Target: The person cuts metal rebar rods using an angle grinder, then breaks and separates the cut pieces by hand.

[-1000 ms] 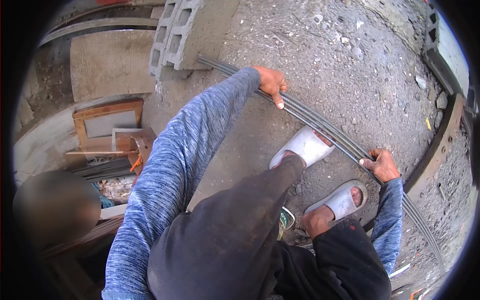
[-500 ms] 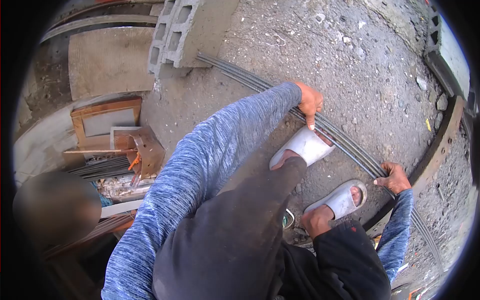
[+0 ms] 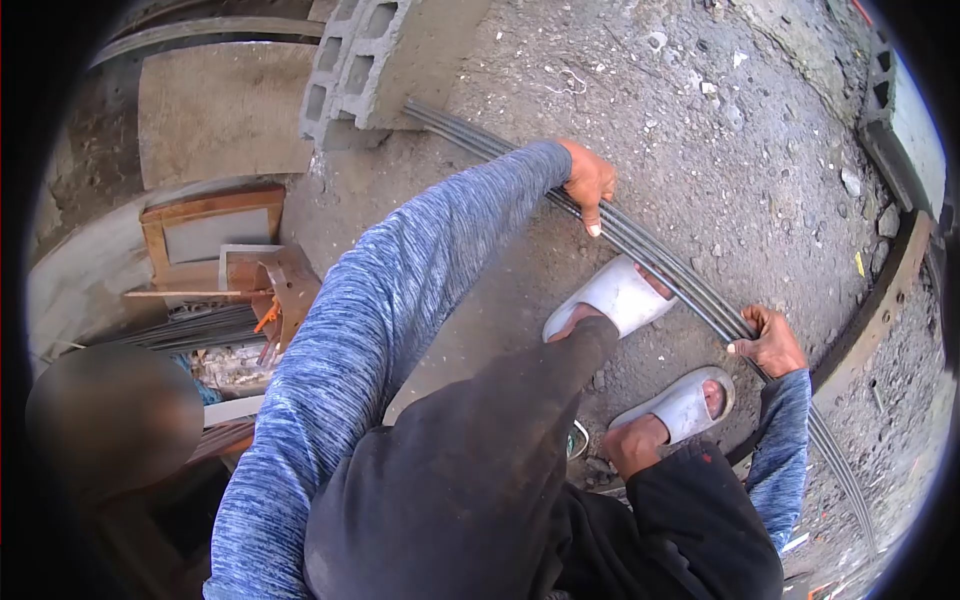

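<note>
Metal rods (image 3: 672,268), bundled just beyond the sandals (image 3: 622,298), look stiff and fairly heavy together, so best taken at two spread points, as left hand (image 3: 588,183) and right hand (image 3: 774,343) do, fingers curled closed around them.

Rods (image 3: 680,277): I read dark grey, lighter grey sheen along length. Sleeves (image 3: 345,320): heathered blue, white and navy streaks. Trousers (image 3: 460,445): black, worn brownish grey on one leg; small red mark (image 3: 706,458) on other. Sandals (image 3: 625,298): off-white. Ground (image 3: 740,220): grey-brown, speckled white. I note block (image 3: 420,75) plain grey, board (image 3: 225,115) tan, frame (image 3: 158,245) orange-brown, scrap (image 3: 860,264) yellow.
</note>
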`<state>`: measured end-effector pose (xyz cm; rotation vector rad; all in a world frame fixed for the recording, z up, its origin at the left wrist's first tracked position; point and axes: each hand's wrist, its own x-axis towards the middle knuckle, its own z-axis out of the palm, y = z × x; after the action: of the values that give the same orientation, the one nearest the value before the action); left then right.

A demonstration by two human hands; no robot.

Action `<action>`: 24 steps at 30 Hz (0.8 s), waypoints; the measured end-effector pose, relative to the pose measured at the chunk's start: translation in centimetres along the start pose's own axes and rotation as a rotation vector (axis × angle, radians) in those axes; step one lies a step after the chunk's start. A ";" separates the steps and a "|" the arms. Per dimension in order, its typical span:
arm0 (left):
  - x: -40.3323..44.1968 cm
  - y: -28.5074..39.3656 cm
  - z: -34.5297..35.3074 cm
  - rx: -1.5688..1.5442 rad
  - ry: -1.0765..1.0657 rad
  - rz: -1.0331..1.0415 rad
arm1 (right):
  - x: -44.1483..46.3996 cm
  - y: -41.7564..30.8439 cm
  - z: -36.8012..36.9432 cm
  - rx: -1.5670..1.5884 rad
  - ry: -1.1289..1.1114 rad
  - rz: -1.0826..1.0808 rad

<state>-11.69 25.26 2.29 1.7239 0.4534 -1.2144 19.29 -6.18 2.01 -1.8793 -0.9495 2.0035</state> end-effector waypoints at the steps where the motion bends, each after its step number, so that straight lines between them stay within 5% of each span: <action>1: -0.1 -0.5 0.0 -0.029 -0.008 0.002 | 0.0 -1.0 0.3 -0.028 0.007 0.019; 24: -4.6 -4.5 -1.4 -0.018 0.032 -0.201 | 3.2 -4.1 3.7 -0.057 0.076 -0.149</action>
<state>-16.28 29.58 4.19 1.7152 0.6685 -1.3216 14.28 -2.32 1.77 -1.8405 -1.1014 1.8249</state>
